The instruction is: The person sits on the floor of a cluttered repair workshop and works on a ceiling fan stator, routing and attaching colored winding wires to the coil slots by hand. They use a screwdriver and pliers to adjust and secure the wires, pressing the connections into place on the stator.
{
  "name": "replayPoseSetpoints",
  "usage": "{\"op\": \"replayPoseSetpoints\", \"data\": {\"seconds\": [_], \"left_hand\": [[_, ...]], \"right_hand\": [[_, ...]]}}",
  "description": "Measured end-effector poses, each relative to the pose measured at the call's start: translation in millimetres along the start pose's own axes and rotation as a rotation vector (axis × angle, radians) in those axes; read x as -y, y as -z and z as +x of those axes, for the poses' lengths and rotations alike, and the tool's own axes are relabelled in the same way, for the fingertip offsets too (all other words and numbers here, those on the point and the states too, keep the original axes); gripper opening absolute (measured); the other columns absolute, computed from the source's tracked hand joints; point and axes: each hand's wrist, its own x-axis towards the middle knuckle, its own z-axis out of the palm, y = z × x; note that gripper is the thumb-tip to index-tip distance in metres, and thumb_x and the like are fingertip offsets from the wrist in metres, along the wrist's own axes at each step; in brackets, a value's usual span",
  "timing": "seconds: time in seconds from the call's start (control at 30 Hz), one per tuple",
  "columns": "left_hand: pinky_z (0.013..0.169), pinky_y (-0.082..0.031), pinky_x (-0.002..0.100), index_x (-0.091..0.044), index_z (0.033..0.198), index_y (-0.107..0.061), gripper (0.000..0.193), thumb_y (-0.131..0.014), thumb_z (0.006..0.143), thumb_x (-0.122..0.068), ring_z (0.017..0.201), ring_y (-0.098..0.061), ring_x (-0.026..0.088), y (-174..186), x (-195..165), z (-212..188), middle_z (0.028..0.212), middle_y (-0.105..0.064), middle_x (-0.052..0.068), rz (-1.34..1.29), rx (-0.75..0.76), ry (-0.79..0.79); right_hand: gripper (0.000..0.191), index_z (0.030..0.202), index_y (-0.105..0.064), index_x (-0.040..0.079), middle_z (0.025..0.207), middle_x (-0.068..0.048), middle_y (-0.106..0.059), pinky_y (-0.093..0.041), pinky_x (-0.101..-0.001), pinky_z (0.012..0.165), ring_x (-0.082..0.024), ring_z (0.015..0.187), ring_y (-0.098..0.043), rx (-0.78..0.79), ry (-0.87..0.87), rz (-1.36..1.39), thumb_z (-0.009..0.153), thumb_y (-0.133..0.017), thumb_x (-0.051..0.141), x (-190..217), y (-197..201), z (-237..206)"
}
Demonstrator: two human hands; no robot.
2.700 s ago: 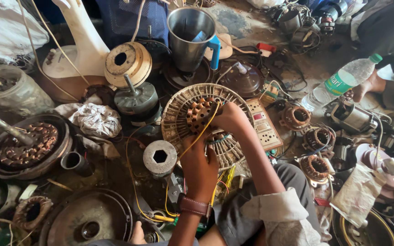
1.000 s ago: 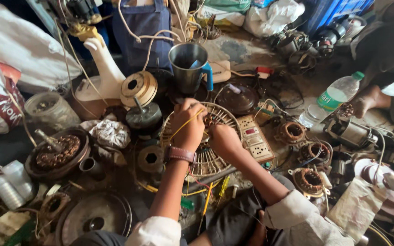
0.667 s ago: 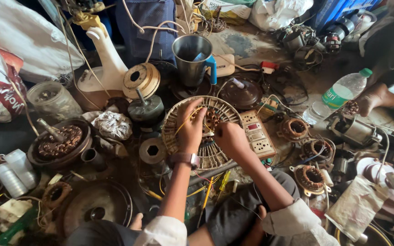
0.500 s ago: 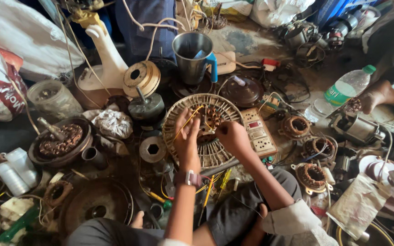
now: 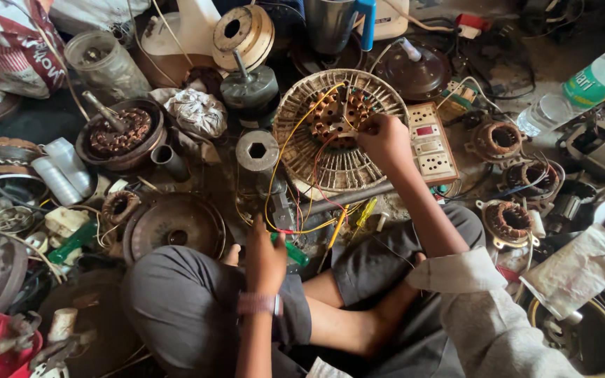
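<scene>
Sitting cross-legged on the floor, round fan stator (image 5: pixel 341 129) in front of me at about 12 o'clock from my knees. It lies flat, pale ribbed rim outside, copper windings (image 5: pixel 334 115) at its centre. My right hand (image 5: pixel 385 140) rests on the stator at its 3 o'clock side, fingers curled narrow and pinched at the edge of the windings; whether they hold a wire end I cannot tell. Yellow and red wires (image 5: pixel 295 175) run from the windings down toward my lap at 6 o'clock. My left hand (image 5: pixel 266 253) sits low, just above my left knee, closed around a green-handled tool (image 5: pixel 292 253) where those wires end.

White socket board (image 5: pixel 430 142) touches the stator at its 3 o'clock. Grey hex-holed cylinder (image 5: pixel 257 150) just beside it at 9 o'clock. Rotor with a shaft (image 5: pixel 248 85) at 10 o'clock. Steel jug with a blue handle (image 5: pixel 337 21) at 12 o'clock. Plastic bottle (image 5: pixel 582 87) well apart at 2 o'clock.
</scene>
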Motion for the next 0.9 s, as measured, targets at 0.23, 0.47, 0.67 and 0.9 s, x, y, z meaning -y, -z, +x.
{"op": "replayPoseSetpoints", "data": {"seconds": [0.23, 0.47, 0.67, 0.9], "left_hand": [[0.067, -0.053, 0.037, -0.004, 0.100, -0.073, 0.016, -0.065, 0.096, -0.018, 0.076, -0.074, 0.026, 10.9, -21.2, 21.1, 0.086, -0.077, 0.012, -0.284, -0.003, 0.161], [0.061, -0.051, 0.031, -0.001, 0.097, -0.073, 0.015, -0.067, 0.098, -0.015, 0.067, -0.067, 0.020, 9.7, -68.1, -1.7, 0.078, -0.075, 0.011, -0.545, 0.059, 0.057], [0.065, -0.055, 0.026, -0.002, 0.102, -0.074, 0.015, -0.062, 0.099, -0.012, 0.074, -0.075, 0.012, 16.3, -94.3, -11.5, 0.084, -0.080, 0.007, -0.617, 0.101, -0.145], [0.066, -0.054, 0.027, -0.001, 0.119, -0.070, 0.024, -0.055, 0.104, -0.010, 0.073, -0.069, 0.011, 8.5, -85.3, 4.8, 0.082, -0.074, 0.004, -0.699, -0.038, -0.095]], "right_hand": [[0.019, 0.099, -0.076, 0.004, 0.088, -0.019, -0.074, -0.057, -0.0431, 0.073, -0.035, 0.080, -0.073, -0.110, 0.181, -0.119, 0.082, -0.071, 0.010, 9.4, -0.1, -4.7], [0.017, 0.097, -0.075, 0.005, 0.088, -0.018, -0.074, -0.057, -0.0437, 0.074, -0.036, 0.082, -0.073, -0.072, 0.218, -0.089, 0.081, -0.069, 0.009, 11.8, 4.1, -3.8], [0.022, 0.104, -0.073, 0.005, 0.094, -0.019, -0.075, -0.057, -0.0454, 0.075, -0.036, 0.086, -0.072, -0.065, 0.314, -0.123, 0.084, -0.072, 0.012, 3.6, 1.1, -3.0], [0.022, 0.102, -0.073, 0.007, 0.102, -0.016, -0.072, -0.057, -0.0463, 0.076, -0.036, 0.087, -0.072, 0.014, 0.455, -0.421, 0.084, -0.062, 0.003, 0.3, -0.2, 4.7]]}}
